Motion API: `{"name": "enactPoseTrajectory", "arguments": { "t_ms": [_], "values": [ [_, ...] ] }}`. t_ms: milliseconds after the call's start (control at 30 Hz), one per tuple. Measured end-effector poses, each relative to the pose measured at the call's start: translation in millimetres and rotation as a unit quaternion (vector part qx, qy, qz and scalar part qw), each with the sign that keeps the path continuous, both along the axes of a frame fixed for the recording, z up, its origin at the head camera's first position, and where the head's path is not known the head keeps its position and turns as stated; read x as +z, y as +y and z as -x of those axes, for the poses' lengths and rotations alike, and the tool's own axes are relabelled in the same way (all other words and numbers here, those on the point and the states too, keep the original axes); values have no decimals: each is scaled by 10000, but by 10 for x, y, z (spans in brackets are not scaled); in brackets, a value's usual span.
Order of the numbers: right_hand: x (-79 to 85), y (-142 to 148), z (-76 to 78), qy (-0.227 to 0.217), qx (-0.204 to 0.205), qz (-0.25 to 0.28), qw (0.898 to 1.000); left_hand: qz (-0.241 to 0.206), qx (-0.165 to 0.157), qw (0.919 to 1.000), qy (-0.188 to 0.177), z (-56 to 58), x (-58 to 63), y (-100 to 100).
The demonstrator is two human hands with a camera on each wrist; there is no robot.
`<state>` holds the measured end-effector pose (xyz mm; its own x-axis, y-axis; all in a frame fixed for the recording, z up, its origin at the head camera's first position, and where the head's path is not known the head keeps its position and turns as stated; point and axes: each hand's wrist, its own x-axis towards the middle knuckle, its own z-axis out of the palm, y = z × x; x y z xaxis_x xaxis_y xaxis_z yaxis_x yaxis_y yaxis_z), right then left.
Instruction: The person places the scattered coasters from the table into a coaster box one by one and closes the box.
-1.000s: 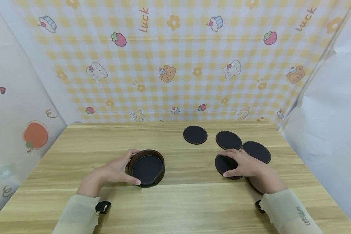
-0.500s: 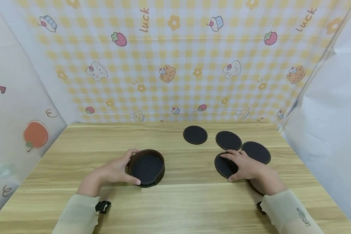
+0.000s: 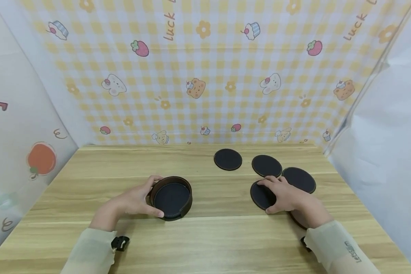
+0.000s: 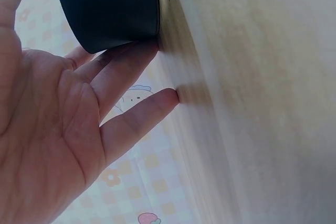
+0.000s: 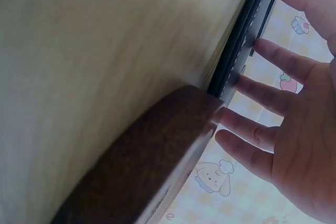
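Thumb [image 3: 272, 209] is now shifted to the near rim of a coaster [image 3: 260, 195], just touched by a widely spread right grip [image 3: 284, 195]; holder's [image 3: 187, 205] clasped by a curved left grip [image 3: 140, 198].

Both grips are plain bare hands on my rig, left grip [image 3: 137, 199] and right grip [image 3: 285, 194]. Wardrobe's simple: left sleeve [image 3: 89, 247] and right sleeve [image 3: 337, 247] look pale grey-green, kinda sheer, crinkly at the cuffs. I can see dark lettering [image 3: 353, 252] on the right one, too small for me to read surely. Chunky black left wristband [image 3: 120, 242] has a tiny goldish bit; the black right wristband [image 3: 305, 244] is mostly hidden.
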<state>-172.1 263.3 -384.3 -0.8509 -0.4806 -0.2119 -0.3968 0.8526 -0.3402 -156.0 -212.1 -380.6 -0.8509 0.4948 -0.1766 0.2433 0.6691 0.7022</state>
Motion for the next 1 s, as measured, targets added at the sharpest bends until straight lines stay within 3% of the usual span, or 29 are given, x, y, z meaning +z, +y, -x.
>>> {"name": "enactPoseTrajectory", "arguments": {
  "t_ms": [1000],
  "values": [
    [65,-181,-43,433,34,263,9987,62,1,10000,-72,-7,43,-2]
  ]
}}
